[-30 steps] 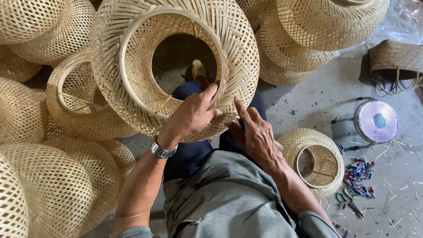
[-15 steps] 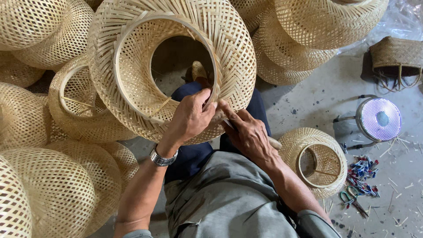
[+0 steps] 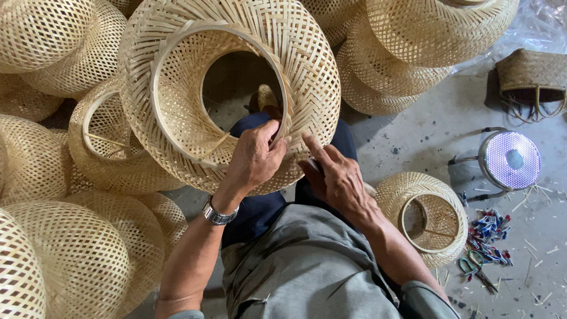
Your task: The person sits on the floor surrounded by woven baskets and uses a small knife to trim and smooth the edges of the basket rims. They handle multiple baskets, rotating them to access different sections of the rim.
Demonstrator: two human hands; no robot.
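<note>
Woven bamboo shade [image 3: 236, 88], upper centre of frame over my knees: my left hand [image 3: 255, 158] clamps its inner rim, my right hand [image 3: 333, 177] lies open, forefinger on the weave; rim-finishing step, I judge.

No packages, labels, signs or screens in view, only a crumpled sheet of clear plastic wrap [image 3: 540, 26] on the concrete floor [image 3: 425, 136], at the far right corner

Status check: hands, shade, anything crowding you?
Left hand grips woven shade rim. Right hand fingers on its weave. Finished shades piled left.
</note>
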